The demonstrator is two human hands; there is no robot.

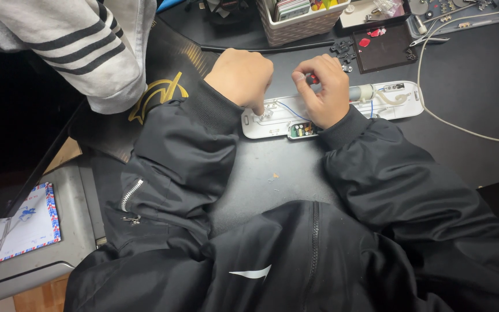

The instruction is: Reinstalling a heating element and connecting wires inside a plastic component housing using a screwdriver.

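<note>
A person in a black zip-up jacket is leaning over a dark desk (pixel 272 167), both hands working on a long, white plastic housing with rounded ends (pixel 402 104) that is lying flat across the desk just beyond the cuffs. The left hand (pixel 241 75) is curling into a loose fist, its fingers (pixel 257 107) pressing down onto the left end of the housing beside a thin blue wire (pixel 290 111); whether they are gripping anything there cannot be told. The right hand (pixel 323 86) is resting over the middle of the housing, its fingers pinching a small red part (pixel 313 78) between thumb and forefinger. Just under the right wrist, a small green circuit board (pixel 301 129) is sitting in the open housing, and further right a small grey cylindrical motor (pixel 362 92) with a whitish tube is lying inside it. Behind the hands, a woven, pale basket (pixel 295 26) is standing at the back of the desk, next to a dark rectangular tray (pixel 383 53) holding small red pieces. A white cable (pixel 463 130) is looping across the right side of the desk. At upper left, another person's grey sleeve with black stripes (pixel 82 46) is hanging close by, clear of the work.
</note>
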